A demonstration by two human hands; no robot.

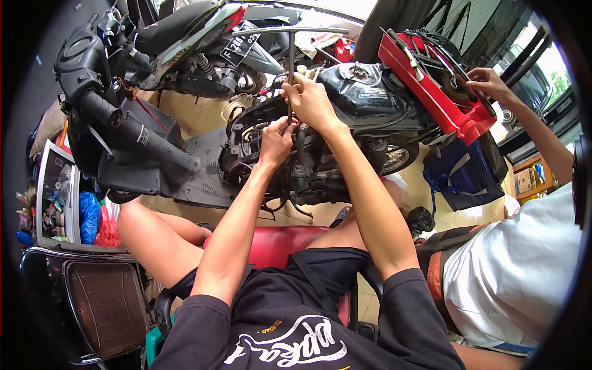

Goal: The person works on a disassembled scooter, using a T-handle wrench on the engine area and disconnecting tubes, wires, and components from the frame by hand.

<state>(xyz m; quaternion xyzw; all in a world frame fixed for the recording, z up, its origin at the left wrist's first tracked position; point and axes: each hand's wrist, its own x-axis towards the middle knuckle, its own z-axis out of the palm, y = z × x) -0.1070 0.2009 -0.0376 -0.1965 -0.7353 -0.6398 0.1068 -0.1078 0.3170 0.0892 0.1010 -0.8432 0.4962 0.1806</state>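
A dark T-handle wrench (pixel 291 54) stands upright over the stripped scooter (pixel 148 145), its long crossbar at the top. My right hand (pixel 310 103) is closed around the middle of its shaft. Lower down, the fingers of my left hand (pixel 275 143) pinch the same shaft near its bottom end. Below both hands lies the scooter's exposed frame and engine area (pixel 259 123), with cables and metal parts. The wrench's lower tip is hidden among these parts, so I cannot tell what it sits on.
A black fuel tank (pixel 361 92) lies just beyond my right hand. At the right, a co-worker's hand (pixel 490 83) touches a red body panel (pixel 425 92). Another motorcycle (pixel 197 52) stands behind. A blue bag (pixel 462 176) rests on the tiled floor; a glass-fronted cabinet (pixel 57 194) stands at left.
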